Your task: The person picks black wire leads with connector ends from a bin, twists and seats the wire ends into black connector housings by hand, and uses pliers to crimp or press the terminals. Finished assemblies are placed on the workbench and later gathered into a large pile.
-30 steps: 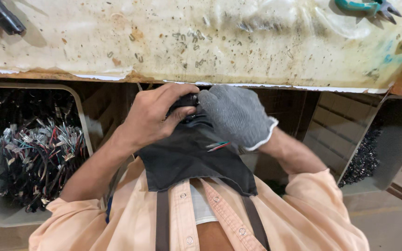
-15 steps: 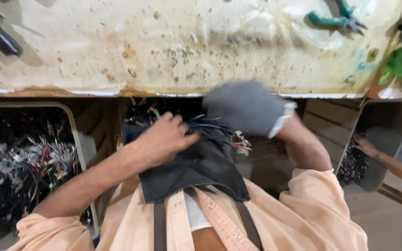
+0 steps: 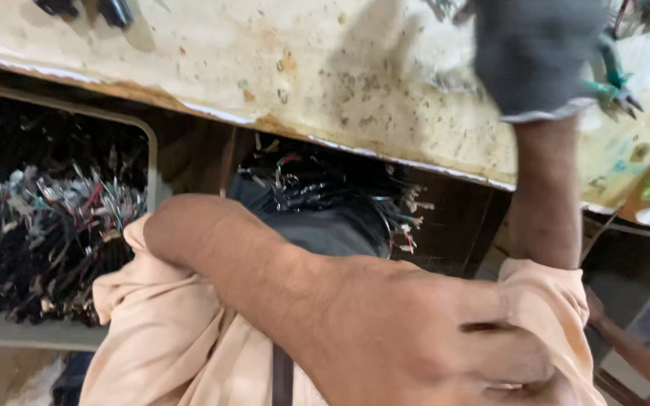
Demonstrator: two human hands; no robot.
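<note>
The table (image 3: 325, 83) is cream-coloured, heavily stained and rust-spotted, its front edge chipped. The right hand (image 3: 539, 56), in a grey glove, rests on the top beside green-handled pliers (image 3: 615, 83); whether it grips anything cannot be told. The bare left hand (image 3: 445, 342) is close to the camera, fingers curled, nothing visible in it. A bundle of wires (image 3: 332, 188) lies in the lap below the edge. A grey bin (image 3: 54, 225) of wire offcuts stands to the left.
</note>
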